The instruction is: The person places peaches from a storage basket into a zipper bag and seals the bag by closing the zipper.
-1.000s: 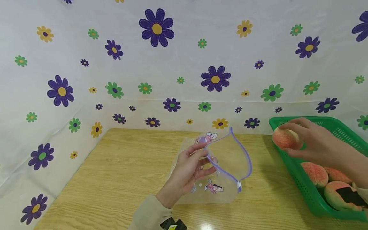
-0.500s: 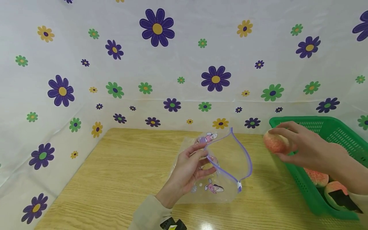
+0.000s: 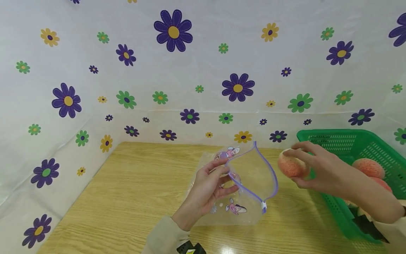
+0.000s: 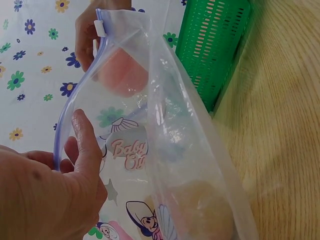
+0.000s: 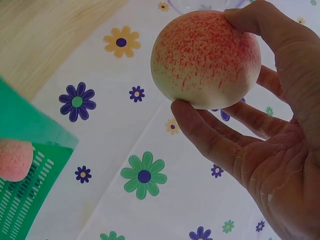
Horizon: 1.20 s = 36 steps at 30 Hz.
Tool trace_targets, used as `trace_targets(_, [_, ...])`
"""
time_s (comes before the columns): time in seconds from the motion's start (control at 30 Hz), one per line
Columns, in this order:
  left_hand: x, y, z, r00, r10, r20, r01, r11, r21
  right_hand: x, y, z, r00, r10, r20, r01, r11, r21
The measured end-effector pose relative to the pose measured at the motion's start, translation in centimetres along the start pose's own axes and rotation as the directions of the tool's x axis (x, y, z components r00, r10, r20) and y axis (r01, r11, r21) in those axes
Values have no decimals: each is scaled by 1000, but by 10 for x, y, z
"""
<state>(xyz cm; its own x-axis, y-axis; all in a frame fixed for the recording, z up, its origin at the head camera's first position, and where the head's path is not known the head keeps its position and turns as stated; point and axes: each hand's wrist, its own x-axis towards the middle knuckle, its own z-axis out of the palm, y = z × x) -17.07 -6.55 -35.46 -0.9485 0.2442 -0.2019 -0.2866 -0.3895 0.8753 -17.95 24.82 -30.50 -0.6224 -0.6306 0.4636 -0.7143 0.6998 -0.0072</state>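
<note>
While the right hand (image 3: 323, 167) pinches a peach (image 3: 291, 166), the left hand (image 3: 207, 188) pinches the bag (image 3: 238, 211). Lettering (image 4: 129, 150) beside the left fingers (image 4: 87, 147) shows only in the left wrist view.

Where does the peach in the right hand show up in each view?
Head: peach right of centre, in the right hand.
Left wrist: peach in the upper part, left of centre, seen through the clear bag.
Right wrist: peach at upper middle, slightly right.
Shared landmark: green basket.
</note>
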Motion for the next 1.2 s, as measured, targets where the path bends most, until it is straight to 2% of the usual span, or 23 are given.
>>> trace_targets(0.4, [0,1,-1,1000,4,10,-4,1000,2,12,-22,8,995,9,96,-15,998,58])
trace_targets(0.67, [0,0,0,1000,3,15,-3,1000,8,15,-32,14,985,38,166,-55,994,94])
trace_targets(0.97, [-1,-1,-1,1000,0,20,-1,1000,5,22,-38,24,990,-43,135,28,994,107])
trace_targets(1.2, [-1,-2,1,1000,7,24,-7,1000,25,28,-41,31,968,-33,250,-6,988,152])
